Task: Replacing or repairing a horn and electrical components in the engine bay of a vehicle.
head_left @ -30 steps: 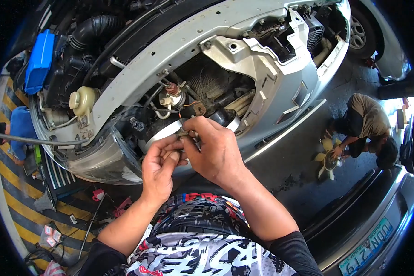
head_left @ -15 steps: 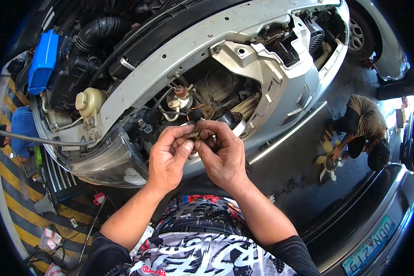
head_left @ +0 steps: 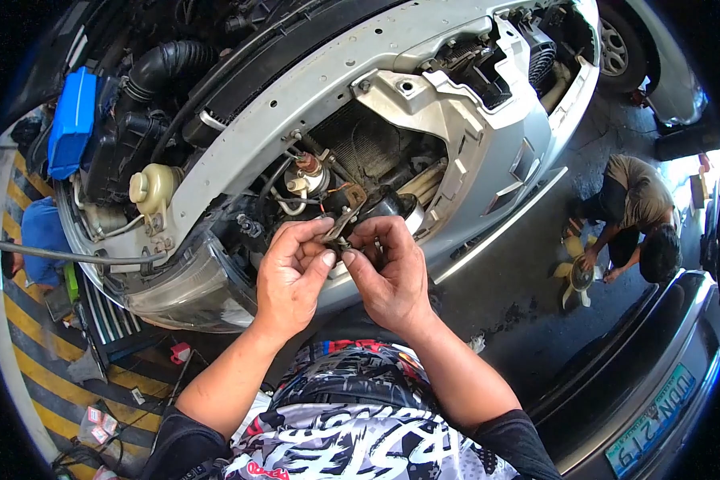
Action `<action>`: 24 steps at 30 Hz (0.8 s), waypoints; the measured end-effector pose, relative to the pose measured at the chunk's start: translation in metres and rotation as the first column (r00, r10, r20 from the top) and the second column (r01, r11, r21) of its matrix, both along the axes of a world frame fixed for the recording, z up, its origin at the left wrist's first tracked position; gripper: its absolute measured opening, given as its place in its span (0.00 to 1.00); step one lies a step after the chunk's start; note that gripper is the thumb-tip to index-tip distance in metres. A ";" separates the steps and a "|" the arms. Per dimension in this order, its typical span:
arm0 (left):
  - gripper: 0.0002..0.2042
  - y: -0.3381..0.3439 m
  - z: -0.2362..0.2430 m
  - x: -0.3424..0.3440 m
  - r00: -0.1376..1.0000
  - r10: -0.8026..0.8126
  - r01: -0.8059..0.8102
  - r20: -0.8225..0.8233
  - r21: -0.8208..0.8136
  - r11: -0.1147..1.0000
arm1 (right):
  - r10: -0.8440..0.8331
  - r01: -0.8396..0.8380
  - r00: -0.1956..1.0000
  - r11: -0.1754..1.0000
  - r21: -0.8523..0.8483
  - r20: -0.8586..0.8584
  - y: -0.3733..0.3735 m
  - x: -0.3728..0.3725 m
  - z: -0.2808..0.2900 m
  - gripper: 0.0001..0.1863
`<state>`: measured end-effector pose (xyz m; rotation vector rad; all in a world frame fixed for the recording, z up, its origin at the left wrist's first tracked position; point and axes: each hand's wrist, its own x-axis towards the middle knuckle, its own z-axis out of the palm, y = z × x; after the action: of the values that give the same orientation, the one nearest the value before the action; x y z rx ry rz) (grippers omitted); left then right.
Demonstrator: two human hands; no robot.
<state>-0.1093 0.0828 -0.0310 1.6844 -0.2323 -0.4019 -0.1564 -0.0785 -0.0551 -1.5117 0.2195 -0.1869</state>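
A small, flat, dull metal bracket (head_left: 342, 226) is pinched between the thumb and fingers of my left hand (head_left: 290, 276), tilted up toward the car. Close against it, my right hand (head_left: 394, 276) has its fingers curled and its thumb pressed in at the bracket's lower end. Something small and dark sits at those fingertips, too hidden to name. Both hands are in front of the car's opened front end. Just beyond them are a silver round part with a reddish top (head_left: 307, 178) and a black cylinder with a pale band (head_left: 392, 210).
The silver bumper (head_left: 512, 152) curves away to the right, and a headlight (head_left: 204, 292) lies left of my hands. A blue container (head_left: 72, 122) rests on the engine bay by a cream reservoir (head_left: 154, 188). At right a crouching person (head_left: 640, 200) handles a fan (head_left: 574, 274).
The bracket has turned and now sticks up from my fingertips, showing more of its flat face. My hands stay almost in place. The crouching person's fan has tilted.
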 end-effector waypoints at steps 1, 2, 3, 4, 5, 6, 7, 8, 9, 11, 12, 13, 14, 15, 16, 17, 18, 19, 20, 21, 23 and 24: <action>0.18 -0.001 0.000 0.000 1.000 0.000 0.000 0.001 0.000 1.000 | 0.000 0.000 1.000 1.000 0.000 0.001 0.000 0.000 0.000 0.13; 0.19 -0.001 0.000 0.000 1.000 0.017 -0.017 0.008 0.001 1.000 | -0.001 0.001 1.000 1.000 0.001 0.014 0.000 0.000 0.001 0.12; 0.19 -0.002 0.001 0.000 0.999 0.035 -0.035 0.015 0.002 0.999 | -0.001 0.001 1.000 1.000 0.002 0.026 0.001 0.000 0.001 0.11; 0.19 -0.003 0.002 0.000 0.999 0.035 -0.035 0.015 0.002 0.999 | -0.001 0.001 1.000 1.000 0.002 0.026 0.001 0.000 0.001 0.11; 0.19 -0.004 0.004 0.001 0.999 0.039 -0.039 0.028 0.025 0.999 | -0.013 0.013 0.999 1.000 -0.001 0.048 0.002 0.001 0.000 0.11; 0.19 -0.004 0.005 0.001 0.998 0.042 -0.044 0.041 0.048 0.998 | -0.025 0.025 0.997 1.000 -0.004 0.070 0.002 0.001 0.000 0.11; 0.19 -0.004 0.006 0.000 0.998 0.043 -0.046 0.042 0.049 0.998 | -0.023 0.024 0.997 1.000 -0.003 0.071 0.003 0.000 -0.001 0.11; 0.19 -0.003 0.007 -0.001 0.998 0.050 -0.051 0.028 0.051 0.997 | -0.020 0.020 0.996 1.000 0.003 0.082 0.003 0.000 -0.002 0.11; 0.18 -0.002 0.008 -0.002 0.998 0.055 -0.056 0.014 0.054 0.997 | -0.017 0.016 0.995 1.000 0.009 0.094 0.004 -0.001 -0.003 0.11; 0.18 0.002 0.003 -0.005 0.997 0.074 -0.075 0.029 0.008 0.997 | -0.019 0.016 0.998 0.999 0.052 0.064 0.005 -0.003 -0.002 0.11; 0.17 0.004 0.001 -0.005 0.995 0.095 -0.093 0.042 -0.037 0.995 | -0.019 0.016 0.999 0.995 0.096 0.034 0.006 -0.003 -0.002 0.11; 0.17 0.006 -0.001 -0.003 0.995 0.091 -0.090 0.041 -0.034 0.995 | -0.022 0.019 0.999 0.995 0.098 0.034 0.006 -0.004 -0.001 0.11; 0.18 0.008 -0.002 -0.001 0.987 0.122 -0.110 0.101 -0.117 0.987 | 0.004 -0.004 1.000 0.996 0.092 0.000 0.006 -0.005 -0.001 0.12; 0.18 0.009 -0.002 0.002 0.975 0.156 -0.124 0.157 -0.199 0.972 | 0.029 -0.026 0.999 0.996 0.087 -0.033 0.007 -0.006 0.000 0.12; 0.19 0.008 -0.001 0.006 0.964 0.198 -0.163 0.177 -0.196 0.967 | 0.023 -0.018 0.999 0.993 0.114 -0.037 0.008 -0.006 0.003 0.11; 0.19 0.007 0.002 0.010 0.962 0.206 -0.173 0.177 -0.183 0.968 | 0.018 -0.013 0.999 0.993 0.119 -0.039 0.009 -0.006 0.004 0.11; 0.19 0.005 0.005 0.014 0.957 0.188 -0.160 0.219 -0.140 0.977 | 0.024 -0.020 0.999 0.991 0.136 -0.031 0.011 -0.006 0.006 0.11; 0.18 0.003 0.006 0.018 0.953 0.162 -0.142 0.257 -0.096 0.985 | 0.024 -0.020 0.999 0.988 0.151 -0.025 0.011 -0.007 0.004 0.11; 0.18 0.004 0.007 0.020 0.956 0.150 -0.131 0.253 -0.090 0.987 | -0.011 0.005 0.997 0.996 0.085 0.072 0.012 -0.006 -0.002 0.11; 0.17 0.005 0.008 0.021 0.933 0.043 -0.059 0.358 0.035 0.998 | -0.023 0.017 0.998 0.996 0.090 0.066 0.012 -0.005 -0.006 0.11; 0.16 0.007 0.008 0.018 0.894 -0.085 0.007 0.440 0.175 0.985 | -0.054 0.043 0.979 0.997 0.058 0.196 0.013 -0.004 -0.010 0.10; 0.15 0.007 0.007 0.014 0.841 -0.139 -0.010 0.523 0.272 0.962 | -0.042 0.030 0.983 0.997 0.071 0.176 0.011 -0.006 -0.008 0.09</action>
<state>-0.0953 0.0898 -0.0239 2.0361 -0.6802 0.0101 -0.1621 -0.0672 -0.0631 -1.4154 0.1091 -0.3381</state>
